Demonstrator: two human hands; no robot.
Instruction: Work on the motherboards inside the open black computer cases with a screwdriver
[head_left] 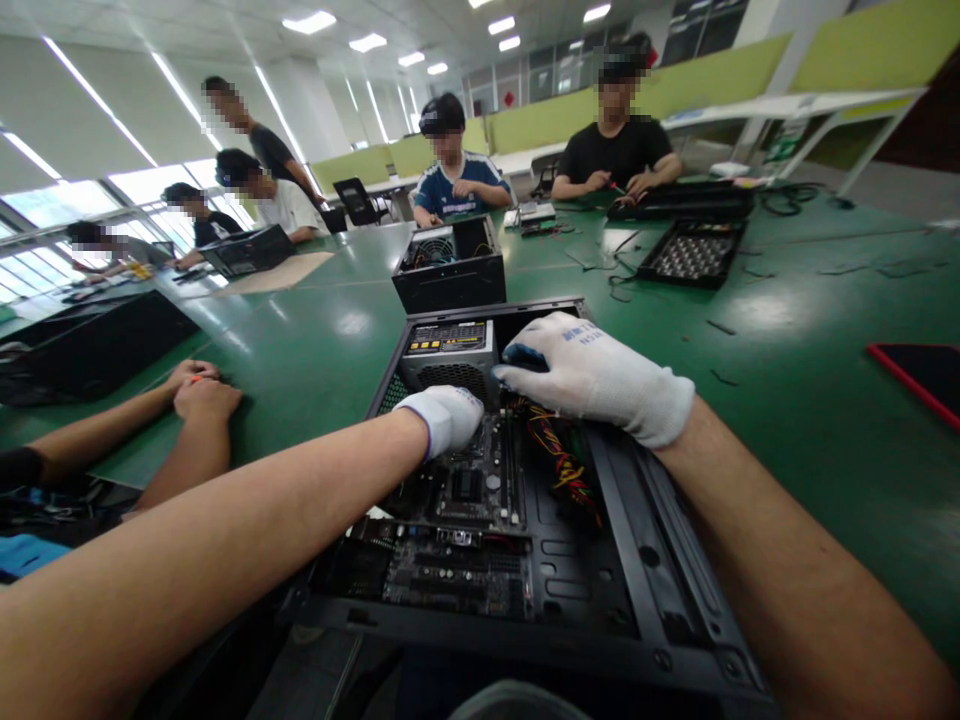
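Note:
An open black computer case [652, 560] lies in front of me, with a power supply [450, 340] at its far left corner and a motherboard [469, 485] below that. My left hand [448, 418], in a white glove, reaches in over the board beside the power supply; its fingers are hidden. The gloved right hand [577, 372] is at the far inner edge, right of the power supply, thumb and forefinger curved apart; whatever its other fingers touch is hidden. A bundle of coloured cables [562, 465] hangs below it.
Another open case [450, 280] stands just beyond on the green table [330, 350]. A person's bare hands [199, 390] rest at the left near a black case [90, 345]. Farther right are a tray of parts [694, 252] and a red-edged pad [926, 375].

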